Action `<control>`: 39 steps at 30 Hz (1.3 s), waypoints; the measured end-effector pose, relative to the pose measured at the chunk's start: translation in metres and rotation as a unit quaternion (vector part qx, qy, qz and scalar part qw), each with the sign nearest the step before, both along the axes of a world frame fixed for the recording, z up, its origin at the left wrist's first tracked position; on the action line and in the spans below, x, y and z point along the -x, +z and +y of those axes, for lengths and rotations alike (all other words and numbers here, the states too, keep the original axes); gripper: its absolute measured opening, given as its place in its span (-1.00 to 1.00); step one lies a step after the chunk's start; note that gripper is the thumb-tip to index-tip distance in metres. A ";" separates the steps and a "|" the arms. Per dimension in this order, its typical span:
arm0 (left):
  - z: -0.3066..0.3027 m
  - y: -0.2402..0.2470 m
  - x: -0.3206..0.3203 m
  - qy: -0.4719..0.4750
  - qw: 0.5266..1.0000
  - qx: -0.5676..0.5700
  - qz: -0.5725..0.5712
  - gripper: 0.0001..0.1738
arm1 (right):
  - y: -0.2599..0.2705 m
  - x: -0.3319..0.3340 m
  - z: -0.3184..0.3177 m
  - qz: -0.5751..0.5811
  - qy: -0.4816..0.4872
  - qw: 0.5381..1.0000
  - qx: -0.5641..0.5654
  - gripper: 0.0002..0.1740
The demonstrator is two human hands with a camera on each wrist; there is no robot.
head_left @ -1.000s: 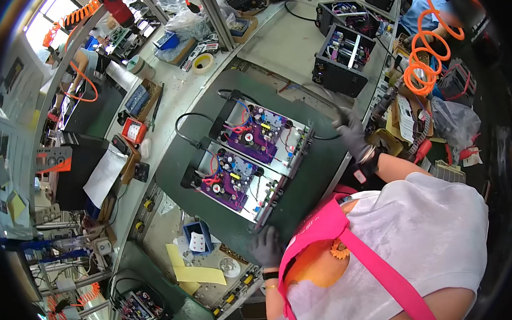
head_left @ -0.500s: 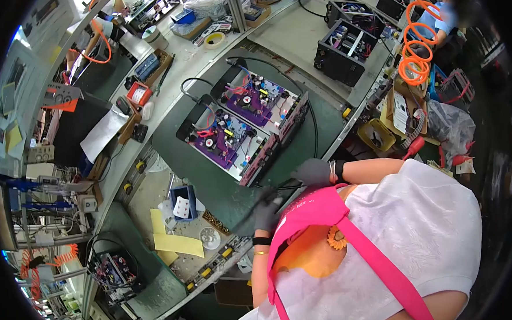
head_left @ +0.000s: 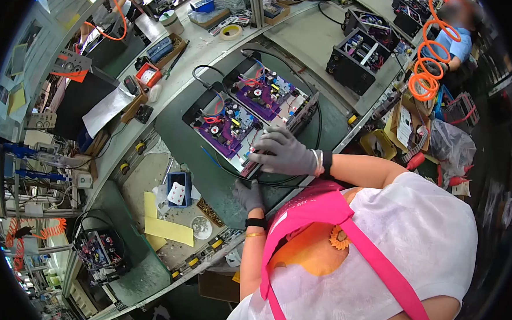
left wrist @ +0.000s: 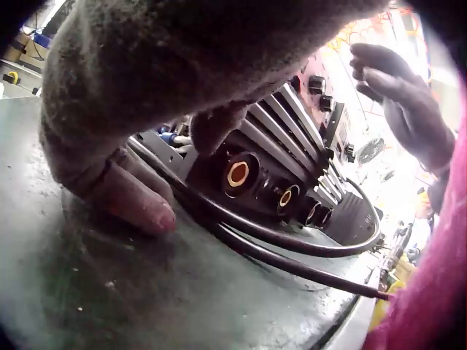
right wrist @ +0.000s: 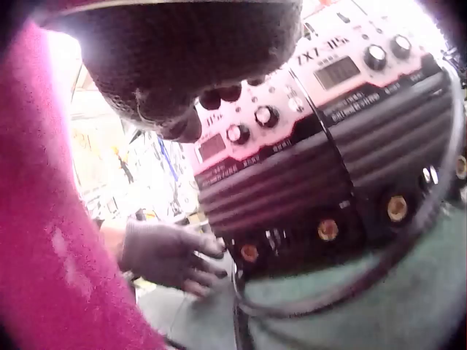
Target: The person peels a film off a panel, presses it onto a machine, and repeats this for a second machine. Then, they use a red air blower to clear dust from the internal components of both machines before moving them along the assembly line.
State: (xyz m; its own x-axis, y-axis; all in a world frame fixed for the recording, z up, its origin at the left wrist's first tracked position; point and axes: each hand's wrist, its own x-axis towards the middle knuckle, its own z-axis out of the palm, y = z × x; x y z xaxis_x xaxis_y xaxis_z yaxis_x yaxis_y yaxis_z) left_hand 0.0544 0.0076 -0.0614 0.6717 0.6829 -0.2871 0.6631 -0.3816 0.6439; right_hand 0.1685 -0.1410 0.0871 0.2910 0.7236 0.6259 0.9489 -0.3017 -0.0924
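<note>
I had the broadest opening on the person's left, where bare green mat (head_left: 176, 127) stretched alongside the left power unit (head_left: 226, 126). At that unit's far end, an arched black lead (head_left: 207, 68) intruded on the route. The front was tighter: a black cable (left wrist: 292, 237) looped low before the sockets (left wrist: 239, 173), and the left hand (head_left: 248, 195) filled the near-left corner. From above, the right hand (head_left: 282, 151) blocked my approach to the left front panel, whose knobs (right wrist: 266, 115) jutted out. Between that unit and the right power unit (head_left: 268, 97) I saw only a thin seam.
</note>
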 end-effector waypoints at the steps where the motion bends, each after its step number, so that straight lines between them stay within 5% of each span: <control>1: -0.001 -0.008 0.001 -0.005 1.000 -0.009 -0.011 -0.24 | -0.001 -0.003 0.007 0.026 0.017 0.999 0.018 -0.59; 5: -0.002 -0.009 0.004 -0.006 0.999 0.026 -0.027 -0.22 | -0.040 -0.016 0.027 0.004 0.009 1.000 0.009 -0.65; 9: 0.009 -0.014 -0.003 -0.087 0.996 0.025 -0.017 -0.20 | -0.012 -0.032 0.052 0.034 0.004 0.998 -0.046 -0.73; 12: 0.020 -0.020 -0.024 -0.072 0.994 0.074 -0.036 -0.23 | 0.028 -0.057 0.080 0.081 0.002 0.996 -0.043 -0.75; 15: 0.030 -0.042 -0.026 0.047 0.954 0.210 -0.211 -0.27 | 0.038 -0.069 0.090 0.090 0.025 0.994 -0.051 -0.71; 21: 0.017 -0.009 -0.012 0.023 0.970 0.056 -0.236 -0.39 | -0.004 -0.031 0.042 0.069 0.048 0.996 0.022 -0.68; 23: 0.015 -0.049 -0.007 0.005 0.957 0.113 -0.268 -0.45 | 0.002 -0.036 0.019 0.198 0.119 0.973 0.028 -0.65; 24: 0.011 -0.043 -0.005 -0.025 0.969 0.070 -0.236 -0.47 | 0.022 -0.047 0.004 0.200 0.080 0.976 0.005 -0.59; 25: 0.008 -0.031 -0.004 -0.052 0.978 0.026 -0.201 -0.49 | 0.020 -0.062 -0.020 0.149 -0.059 0.987 0.010 -0.55; 26: 0.005 -0.012 -0.003 -0.077 0.985 -0.012 -0.153 -0.52 | 0.070 -0.078 -0.039 0.308 -0.050 0.944 -0.105 -0.56; 28: 0.006 -0.001 -0.005 -0.105 0.985 -0.064 -0.122 -0.56 | 0.028 -0.142 -0.084 0.325 -0.175 0.860 -0.353 -0.64; 31: 0.007 0.007 -0.005 -0.129 0.981 -0.095 -0.109 -0.57 | -0.090 -0.205 -0.171 0.315 -0.327 0.863 -0.222 -0.61; 33: 0.007 0.006 -0.006 -0.141 0.977 -0.117 -0.104 -0.60 | -0.134 -0.197 -0.198 0.444 -0.456 0.770 0.042 -0.47; 35: 0.007 0.012 -0.008 -0.142 0.977 -0.108 -0.114 -0.62 | -0.216 -0.186 -0.219 0.511 -0.440 0.737 0.048 -0.51; 39: 0.012 0.018 -0.006 -0.150 0.978 -0.100 -0.107 -0.66 | -0.200 -0.163 -0.197 0.358 -0.520 0.770 0.089 -0.56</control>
